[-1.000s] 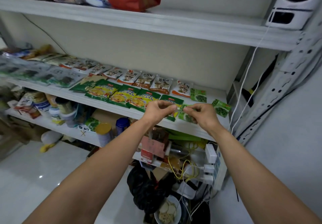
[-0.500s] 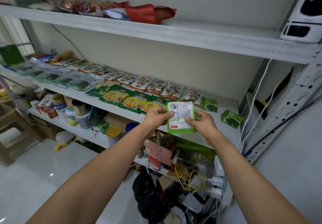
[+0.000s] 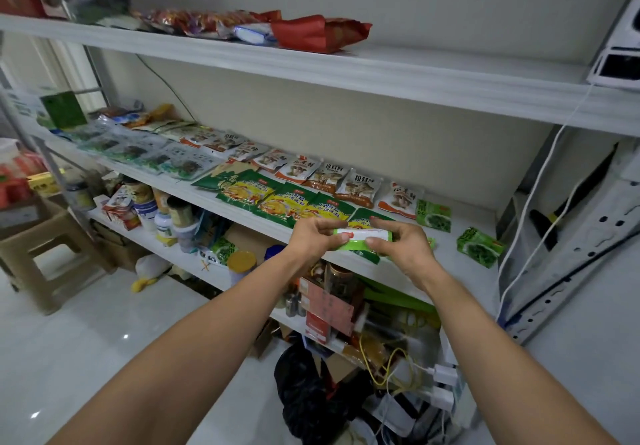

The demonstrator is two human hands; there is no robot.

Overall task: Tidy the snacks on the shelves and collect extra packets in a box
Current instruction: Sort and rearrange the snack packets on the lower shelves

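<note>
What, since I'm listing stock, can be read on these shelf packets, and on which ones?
"松茸鲜": white mushroom packets, back row.
"调味料", apparently: green-and-yellow packets; the rest of the line is blurred.
Held packet: print too small to read.
Small green packets: blurred.
Red packets on the top shelf: unreadable.

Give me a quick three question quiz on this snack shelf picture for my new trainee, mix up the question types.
1. True or false: the left hand and the right hand both hold the green packet.
2. The red bag lies on: A the top shelf, B the middle shelf, C the lowest shelf.
3. Fill in: the brown stool stands on the ___.
Key: 1 true; 2 A; 3 floor.
</note>
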